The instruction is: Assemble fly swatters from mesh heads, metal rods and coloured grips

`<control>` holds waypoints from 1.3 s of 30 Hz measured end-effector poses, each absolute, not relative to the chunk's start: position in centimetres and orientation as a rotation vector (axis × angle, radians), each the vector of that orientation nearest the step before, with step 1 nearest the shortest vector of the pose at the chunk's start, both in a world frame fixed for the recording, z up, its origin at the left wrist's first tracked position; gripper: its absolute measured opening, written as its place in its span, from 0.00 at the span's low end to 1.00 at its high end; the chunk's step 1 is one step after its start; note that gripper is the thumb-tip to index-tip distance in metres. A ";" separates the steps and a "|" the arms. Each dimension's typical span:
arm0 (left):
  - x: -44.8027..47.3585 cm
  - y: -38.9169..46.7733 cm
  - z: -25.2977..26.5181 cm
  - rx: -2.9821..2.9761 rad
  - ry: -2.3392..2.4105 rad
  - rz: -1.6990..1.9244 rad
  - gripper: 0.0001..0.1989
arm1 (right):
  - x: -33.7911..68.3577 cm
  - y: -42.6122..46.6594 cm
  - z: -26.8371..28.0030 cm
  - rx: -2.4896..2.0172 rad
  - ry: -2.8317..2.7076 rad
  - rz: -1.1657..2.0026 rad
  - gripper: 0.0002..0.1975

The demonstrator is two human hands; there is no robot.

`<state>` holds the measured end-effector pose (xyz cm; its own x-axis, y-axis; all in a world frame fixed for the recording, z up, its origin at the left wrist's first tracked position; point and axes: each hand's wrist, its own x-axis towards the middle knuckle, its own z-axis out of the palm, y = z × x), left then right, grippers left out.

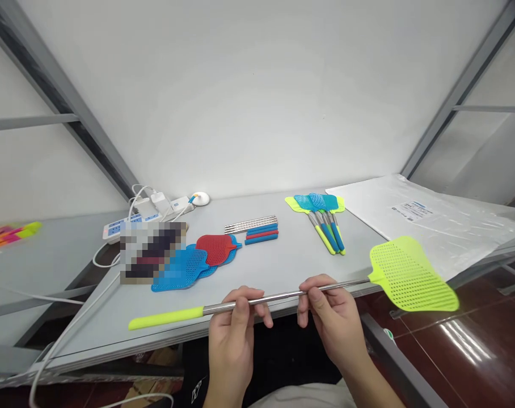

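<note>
A telescopic fly swatter with a yellow-green paddle and grip stretches across the front of the table, its steel rod drawn out. My left hand pinches the thicker part of the rod beside the grip. Farther along, my right hand grips the thinner rod on the paddle side. Beyond my left hand lie loose paddles, a red one over blue ones. Behind them are steel rods and blue and red grips. Several whole fly swatters lie in a fanned bunch at the back.
A power strip with white plugs and cables stands at the left, near a blurred-out patch. A white plastic bag with a label covers the right side. The table's front edge runs just under the swatter. Grey metal posts frame both sides.
</note>
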<state>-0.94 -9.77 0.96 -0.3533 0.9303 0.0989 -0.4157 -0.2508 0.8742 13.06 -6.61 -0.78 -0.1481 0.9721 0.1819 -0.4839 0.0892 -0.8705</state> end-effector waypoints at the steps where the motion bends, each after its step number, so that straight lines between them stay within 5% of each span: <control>1: -1.3 -9.7 0.8 0.803 0.967 1.790 0.16 | 13.5 -6.4 -0.7 -0.644 -1.029 1.403 0.07; 20: -6.7 -9.7 2.7 0.410 0.906 2.185 0.12 | 20.6 -2.0 2.4 -0.610 -0.464 1.111 0.09; 29: -0.7 -9.9 0.0 0.542 0.827 1.820 0.18 | 13.6 -6.5 -0.5 -0.605 -0.865 1.526 0.10; 39: -4.3 -10.0 1.9 0.394 0.922 2.127 0.16 | 17.2 -5.1 0.8 -0.702 -0.709 1.275 0.11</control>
